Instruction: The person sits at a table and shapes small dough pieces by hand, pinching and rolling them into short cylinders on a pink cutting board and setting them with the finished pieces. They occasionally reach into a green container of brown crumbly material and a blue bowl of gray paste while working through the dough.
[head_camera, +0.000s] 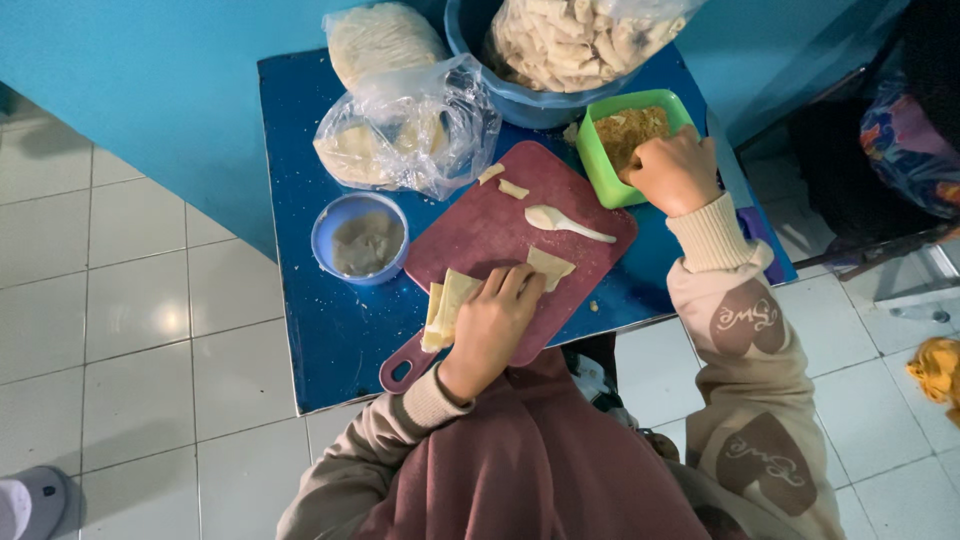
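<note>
Head view is showing the left hand (492, 325) pressing flat, fingers spread, on a pale dough wrapper (448, 305) lying on the maroon cutting board (480, 225). Up and to the right, the right hand (676, 170) is dipping curled fingers into the green tub (600, 165) of crumbly filling; its grip is hidden. Between the hands a white spoon (562, 222) is lying, and a blue bowl (358, 238) is sitting left of the left hand on the worktop (320, 330).

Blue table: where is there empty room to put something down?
The blue table is bare at its near left corner, below the small blue bowl and left of the red cutting board. Another strip lies between the board and the right hand. The far side is crowded with bags.
</note>
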